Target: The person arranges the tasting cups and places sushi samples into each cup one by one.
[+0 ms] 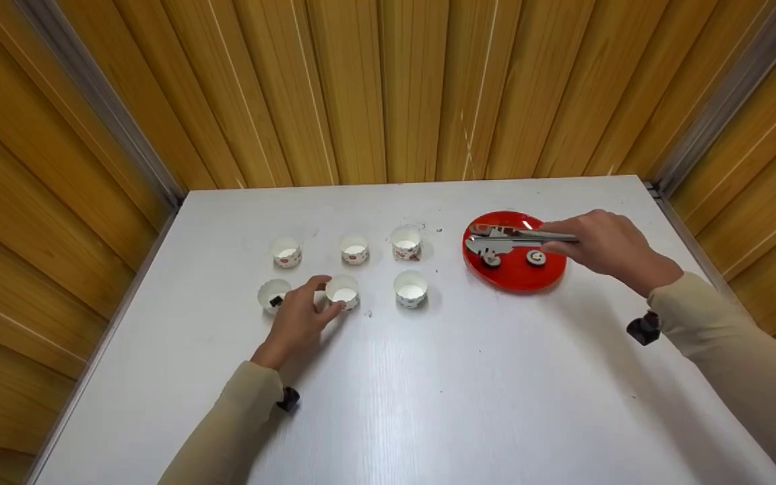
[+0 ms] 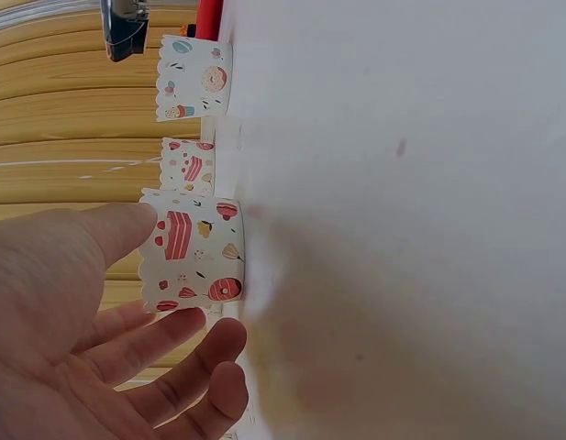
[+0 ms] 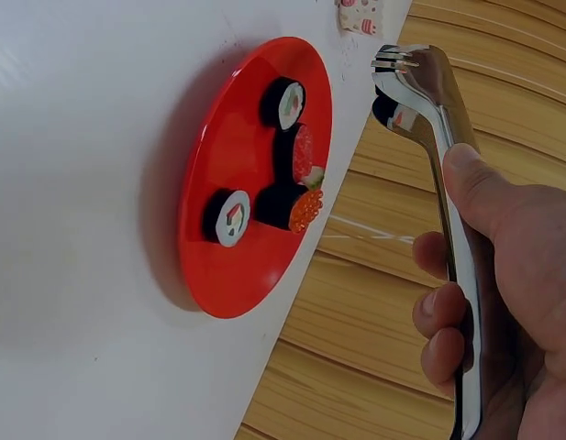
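Observation:
My left hand (image 1: 299,315) holds a white paper baking cup (image 1: 343,296), thumb on its front side and fingers at its left and back. The left wrist view shows cake prints on this paper cup (image 2: 193,249). My right hand (image 1: 607,246) grips metal serving tongs (image 1: 523,237) above the red plate (image 1: 526,283). Between the tong tips is a dark-wrapped sushi roll (image 3: 389,111), partly covered by the metal. Several toy-like sushi pieces lie on the plate, among them a white-faced roll (image 3: 230,219) and an orange-topped piece (image 3: 305,211).
Left of the held cup, another paper cup (image 1: 267,292) contains a small dark piece (image 1: 276,301). More cups stand at back left (image 1: 287,253), back middle (image 1: 355,250), back right (image 1: 406,243) and front right (image 1: 411,290). Wood-patterned panels (image 1: 415,94) enclose the white table (image 1: 388,391).

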### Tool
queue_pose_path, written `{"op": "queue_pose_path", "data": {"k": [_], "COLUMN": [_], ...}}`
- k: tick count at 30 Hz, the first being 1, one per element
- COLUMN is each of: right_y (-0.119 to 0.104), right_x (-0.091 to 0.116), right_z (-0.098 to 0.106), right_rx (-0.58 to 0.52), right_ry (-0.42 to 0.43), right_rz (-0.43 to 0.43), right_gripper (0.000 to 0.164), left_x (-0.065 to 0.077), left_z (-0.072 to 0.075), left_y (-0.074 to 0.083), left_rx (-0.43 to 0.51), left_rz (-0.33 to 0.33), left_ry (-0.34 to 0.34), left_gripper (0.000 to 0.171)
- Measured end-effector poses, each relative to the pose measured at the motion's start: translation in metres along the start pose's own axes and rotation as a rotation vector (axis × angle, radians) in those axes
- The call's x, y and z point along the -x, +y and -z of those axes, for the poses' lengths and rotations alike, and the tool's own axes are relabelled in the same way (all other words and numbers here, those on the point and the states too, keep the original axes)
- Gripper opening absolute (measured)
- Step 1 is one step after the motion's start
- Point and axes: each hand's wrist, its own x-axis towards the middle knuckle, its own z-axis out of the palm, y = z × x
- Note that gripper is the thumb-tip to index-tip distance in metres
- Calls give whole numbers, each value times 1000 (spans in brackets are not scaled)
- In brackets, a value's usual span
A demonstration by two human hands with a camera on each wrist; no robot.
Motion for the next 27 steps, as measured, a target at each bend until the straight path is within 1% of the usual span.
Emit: {"op": "queue_pose_path", "data": {"k": [9, 15, 19, 22, 27], "right_y": [-21, -34, -41, -46, -55], "right_x": [-16, -25, -29, -33, -39], "right_z": [-1, -4, -6, -7, -10], "right_rx": [-6, -27, -50, -43, -33], "right_ry": [-7, 13, 32, 41, 47], "right_rz": [23, 42, 71, 102, 123], "right_gripper": [37, 35, 33, 32, 33], "left_x": [0, 0, 0, -1, -2], "left_z": [0, 0, 0, -1, -2], "left_y": [0, 0, 0, -1, -1], "left_rx": [-12, -19, -17, -10, -21], "left_rz": [0, 11, 10, 9, 4], "left_ry": [10, 4, 1, -3, 4], "left_gripper": [56, 57, 57, 57, 57]}}
